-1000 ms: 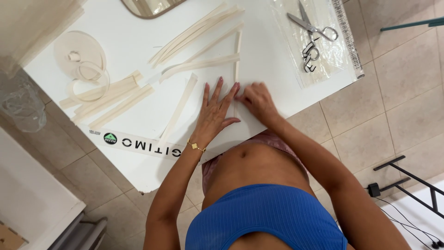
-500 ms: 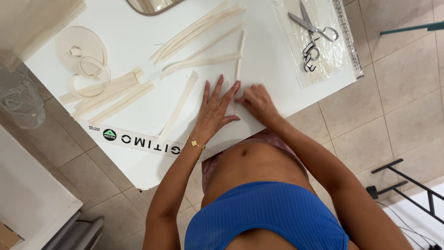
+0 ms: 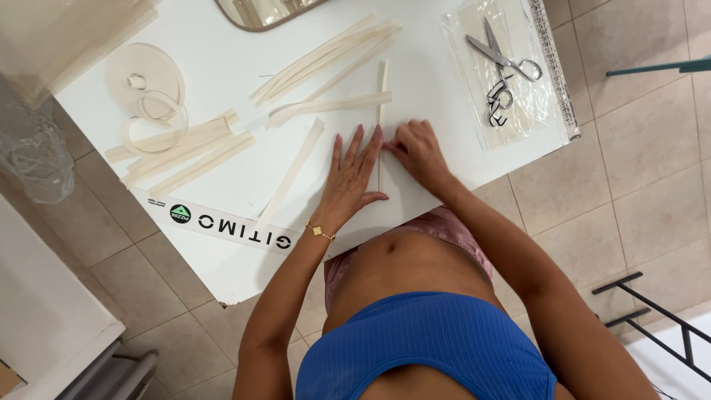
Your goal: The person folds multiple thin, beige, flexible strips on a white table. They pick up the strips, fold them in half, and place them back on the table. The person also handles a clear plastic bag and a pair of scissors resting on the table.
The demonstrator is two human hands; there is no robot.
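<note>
Strip [image 3: 381,111] long axis runs away from you, near end under your hands at table [image 3: 222,74] front edge. L hand [image 3: 352,174] flat, fingers spread beside it; R hand [image 3: 418,152] curled, fingertips pressing strip edge. Vs 0.5 s ago: hands and strip unchanged.

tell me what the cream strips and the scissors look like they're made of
The cream strips look like matte paper or thin card: flat, pale and slightly curling, though fabric tape is possible. The scissors look like polished metal, silvery all over with bright glints. They lie on a clear, shiny plastic sleeve.
</note>
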